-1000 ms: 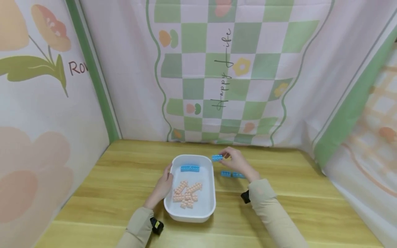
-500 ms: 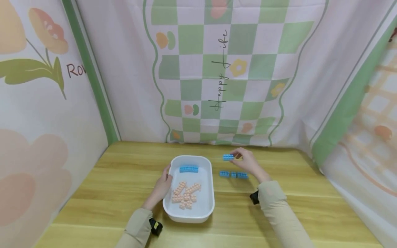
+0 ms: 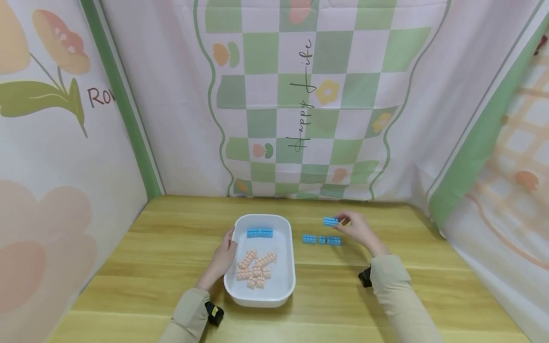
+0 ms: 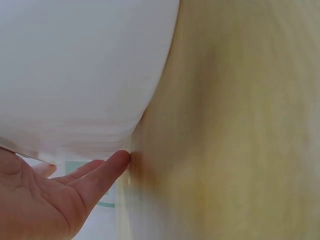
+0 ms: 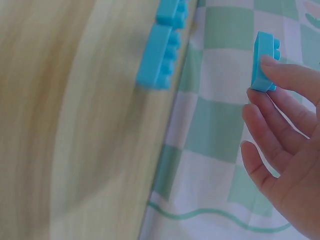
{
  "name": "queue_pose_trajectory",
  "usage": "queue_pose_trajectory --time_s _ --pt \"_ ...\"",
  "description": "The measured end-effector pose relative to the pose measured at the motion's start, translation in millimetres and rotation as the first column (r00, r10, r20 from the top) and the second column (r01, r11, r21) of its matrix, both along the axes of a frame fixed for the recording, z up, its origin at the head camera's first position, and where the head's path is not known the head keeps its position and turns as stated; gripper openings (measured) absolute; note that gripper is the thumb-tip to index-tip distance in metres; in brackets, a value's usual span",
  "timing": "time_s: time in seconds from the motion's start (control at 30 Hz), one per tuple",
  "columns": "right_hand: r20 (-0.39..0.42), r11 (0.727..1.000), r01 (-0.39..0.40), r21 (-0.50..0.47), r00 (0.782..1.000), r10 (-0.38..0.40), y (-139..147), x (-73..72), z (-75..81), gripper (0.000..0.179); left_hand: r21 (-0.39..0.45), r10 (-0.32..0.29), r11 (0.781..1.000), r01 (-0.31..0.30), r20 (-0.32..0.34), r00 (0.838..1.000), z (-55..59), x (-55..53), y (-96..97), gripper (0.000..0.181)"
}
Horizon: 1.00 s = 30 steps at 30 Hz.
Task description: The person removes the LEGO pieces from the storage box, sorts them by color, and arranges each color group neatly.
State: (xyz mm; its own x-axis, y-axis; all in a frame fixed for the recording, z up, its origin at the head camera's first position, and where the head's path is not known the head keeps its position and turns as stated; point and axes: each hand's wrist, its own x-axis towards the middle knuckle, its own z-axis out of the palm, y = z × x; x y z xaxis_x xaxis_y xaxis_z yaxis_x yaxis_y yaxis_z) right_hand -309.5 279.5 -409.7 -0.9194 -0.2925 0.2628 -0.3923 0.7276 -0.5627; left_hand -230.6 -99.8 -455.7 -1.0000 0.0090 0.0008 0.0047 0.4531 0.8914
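In the head view, my left hand (image 3: 224, 256) holds the left side of a white plastic tray (image 3: 282, 286). The left wrist view shows its fingers (image 4: 102, 182) against the outer wall of the tray. My right hand (image 3: 359, 231) pinches a blue building block (image 3: 330, 221) between thumb and fingertips, raised above the table right of the tray. Its studs point sideways in the right wrist view, where the thumb (image 5: 285, 75) lies on its face. Under it, a left blue block (image 3: 309, 239), a small blue block (image 3: 321, 240) and a right blue block (image 3: 333, 241) lie in a row.
Inside the tray, a long blue piece (image 3: 259, 233) lies at the far end, and several pink blocks (image 3: 256, 274) are heaped nearer the front. The wooden table (image 3: 171, 267) ends at a checked curtain (image 3: 302, 143) behind.
My right hand has moved right, away from the tray, with the blue block still pinched. The row of blue blocks has come into fuller view. The left hand stays on the tray.
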Motion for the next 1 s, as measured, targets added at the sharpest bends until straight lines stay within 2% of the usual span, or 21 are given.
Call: queue_pose_trajectory --time_s 0.5,0.7,1.0 --pt "-0.014 1.0 0.018 -0.003 1.0 -0.018 33.4 6.4 -13.3 0.024 -0.001 0.007 1.0 -0.007 0.004 1.0 0.7 0.0 0.8 0.051" --pt "0.006 1.0 0.026 0.011 1.0 -0.026 43.7 9.0 -14.4 0.024 0.016 -0.005 1.0 0.005 0.006 1.0 5.4 2.5 0.0 0.052" --pt "0.071 0.999 0.033 0.027 0.997 -0.034 50.8 13.1 -18.6 0.026 -0.005 -0.002 1.0 0.002 0.008 1.0 3.8 3.3 0.6 0.052"
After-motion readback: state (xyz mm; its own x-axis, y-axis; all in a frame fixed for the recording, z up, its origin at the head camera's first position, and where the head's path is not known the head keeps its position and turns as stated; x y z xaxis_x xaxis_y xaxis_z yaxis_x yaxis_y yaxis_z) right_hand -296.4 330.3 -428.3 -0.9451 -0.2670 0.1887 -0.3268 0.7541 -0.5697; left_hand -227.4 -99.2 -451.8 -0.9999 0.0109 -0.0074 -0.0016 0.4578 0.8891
